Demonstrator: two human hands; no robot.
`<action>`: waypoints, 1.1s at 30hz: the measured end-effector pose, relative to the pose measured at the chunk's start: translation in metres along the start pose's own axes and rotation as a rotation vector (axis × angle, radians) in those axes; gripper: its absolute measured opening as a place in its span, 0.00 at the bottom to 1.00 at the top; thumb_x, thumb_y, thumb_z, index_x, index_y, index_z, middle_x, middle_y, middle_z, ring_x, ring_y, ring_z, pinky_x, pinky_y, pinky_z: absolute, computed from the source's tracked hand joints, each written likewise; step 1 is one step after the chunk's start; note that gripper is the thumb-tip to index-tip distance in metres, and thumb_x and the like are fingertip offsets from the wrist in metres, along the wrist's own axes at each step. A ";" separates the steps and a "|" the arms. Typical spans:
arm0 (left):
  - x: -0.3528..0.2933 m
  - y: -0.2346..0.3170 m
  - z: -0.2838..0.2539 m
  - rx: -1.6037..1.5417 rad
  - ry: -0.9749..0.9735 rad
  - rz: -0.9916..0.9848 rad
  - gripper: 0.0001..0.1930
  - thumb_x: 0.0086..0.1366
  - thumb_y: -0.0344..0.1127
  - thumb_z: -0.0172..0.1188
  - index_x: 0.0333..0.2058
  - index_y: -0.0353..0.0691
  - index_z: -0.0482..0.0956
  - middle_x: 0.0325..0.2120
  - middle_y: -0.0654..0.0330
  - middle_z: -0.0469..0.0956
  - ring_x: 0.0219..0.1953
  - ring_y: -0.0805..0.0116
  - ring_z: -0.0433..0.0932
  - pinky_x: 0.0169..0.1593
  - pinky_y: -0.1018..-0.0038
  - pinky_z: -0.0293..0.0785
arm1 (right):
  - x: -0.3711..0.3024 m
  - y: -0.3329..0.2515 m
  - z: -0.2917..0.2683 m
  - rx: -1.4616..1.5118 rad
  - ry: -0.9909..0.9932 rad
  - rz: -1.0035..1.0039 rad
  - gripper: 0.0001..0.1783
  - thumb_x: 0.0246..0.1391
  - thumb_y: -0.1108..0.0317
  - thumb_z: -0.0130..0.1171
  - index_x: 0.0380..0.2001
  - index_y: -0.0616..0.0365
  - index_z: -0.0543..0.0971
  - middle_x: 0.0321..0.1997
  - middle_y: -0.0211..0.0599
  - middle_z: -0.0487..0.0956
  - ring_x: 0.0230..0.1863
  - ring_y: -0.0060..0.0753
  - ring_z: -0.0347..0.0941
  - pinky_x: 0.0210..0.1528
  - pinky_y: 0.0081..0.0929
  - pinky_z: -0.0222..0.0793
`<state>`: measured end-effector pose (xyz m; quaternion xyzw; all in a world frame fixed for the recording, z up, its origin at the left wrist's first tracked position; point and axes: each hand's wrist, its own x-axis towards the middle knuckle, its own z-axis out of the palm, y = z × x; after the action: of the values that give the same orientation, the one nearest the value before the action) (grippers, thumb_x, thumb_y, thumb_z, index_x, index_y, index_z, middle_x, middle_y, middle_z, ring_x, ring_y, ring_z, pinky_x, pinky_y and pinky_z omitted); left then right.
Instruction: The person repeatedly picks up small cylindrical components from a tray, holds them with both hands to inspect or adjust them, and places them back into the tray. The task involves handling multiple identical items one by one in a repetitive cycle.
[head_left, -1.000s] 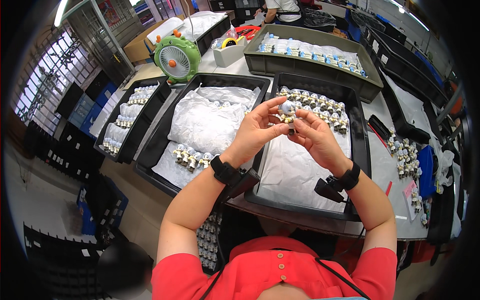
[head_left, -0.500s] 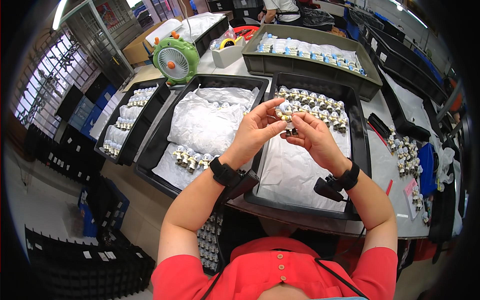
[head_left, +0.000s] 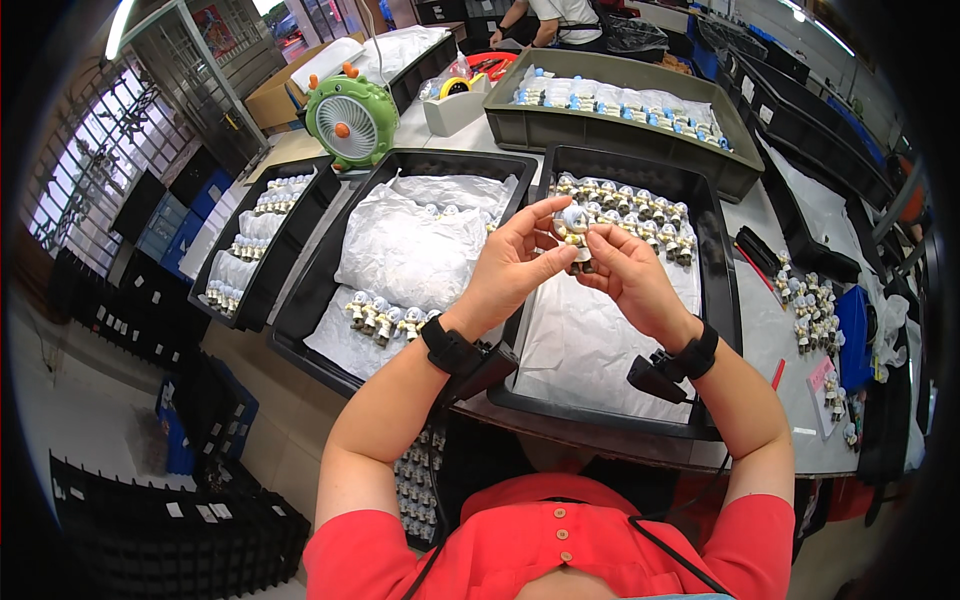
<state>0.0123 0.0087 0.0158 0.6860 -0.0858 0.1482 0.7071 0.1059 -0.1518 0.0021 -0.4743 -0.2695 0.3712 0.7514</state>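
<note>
Between my two hands, above the right-hand black tray (head_left: 728,330), is a small white figurine (head_left: 574,226) with a pale blue-grey head and dark feet. My left hand (head_left: 520,258) pinches it from the left, near its head. Thumb and fingers of my right hand (head_left: 630,268) grip it from the right. Behind my hands, rows of similar figurines (head_left: 640,212) stand on white paper at the tray's far end. Beside it, another black tray (head_left: 330,270) holds crumpled white paper (head_left: 400,240) and a row of figurines (head_left: 380,318).
A green fan (head_left: 352,118) stands at the back left. Behind the trays is an olive bin (head_left: 630,130) with blue-headed figurines. More figurines (head_left: 815,312) lie loose at the right, by a blue container (head_left: 855,338). A co-worker (head_left: 565,20) is at the far side.
The figurine has been turned a little between my fingers, so more of its front shows. My arms stay nearly still. The co-worker's arms have shifted.
</note>
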 end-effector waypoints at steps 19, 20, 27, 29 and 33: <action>-0.001 0.003 0.000 -0.113 0.018 -0.032 0.26 0.59 0.25 0.54 0.58 0.38 0.63 0.43 0.64 0.74 0.41 0.79 0.70 0.44 0.82 0.67 | -0.003 -0.005 0.005 -0.025 0.005 -0.051 0.13 0.58 0.64 0.54 0.44 0.57 0.71 0.40 0.28 0.76 0.40 0.16 0.72 0.44 0.18 0.69; -0.001 0.003 0.000 -0.118 0.018 -0.033 0.26 0.59 0.25 0.54 0.58 0.37 0.63 0.42 0.64 0.74 0.41 0.80 0.70 0.44 0.82 0.67 | -0.003 -0.005 0.005 -0.028 0.010 -0.058 0.13 0.58 0.64 0.54 0.44 0.57 0.71 0.40 0.28 0.76 0.39 0.16 0.72 0.44 0.18 0.69; -0.001 0.004 0.000 -0.125 0.028 -0.049 0.26 0.59 0.26 0.54 0.58 0.38 0.64 0.43 0.63 0.74 0.40 0.80 0.71 0.43 0.81 0.67 | -0.001 -0.005 0.000 -0.036 0.039 -0.106 0.12 0.58 0.65 0.54 0.43 0.58 0.71 0.39 0.29 0.76 0.39 0.16 0.72 0.43 0.17 0.70; -0.001 0.006 0.002 -0.145 0.056 -0.054 0.25 0.59 0.26 0.54 0.57 0.38 0.65 0.42 0.63 0.74 0.39 0.79 0.72 0.44 0.81 0.68 | -0.001 -0.006 0.001 -0.039 0.056 -0.118 0.12 0.58 0.65 0.54 0.42 0.58 0.71 0.39 0.29 0.76 0.39 0.17 0.73 0.44 0.17 0.70; 0.000 0.001 -0.002 -0.115 0.113 -0.010 0.23 0.59 0.27 0.55 0.55 0.37 0.67 0.40 0.64 0.73 0.39 0.78 0.73 0.44 0.81 0.69 | 0.000 -0.007 0.002 -0.047 0.086 -0.128 0.12 0.58 0.65 0.55 0.42 0.59 0.72 0.38 0.29 0.77 0.39 0.18 0.73 0.44 0.19 0.70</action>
<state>0.0114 0.0108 0.0165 0.6351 -0.0506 0.1779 0.7500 0.1066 -0.1524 0.0091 -0.4890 -0.2753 0.2955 0.7731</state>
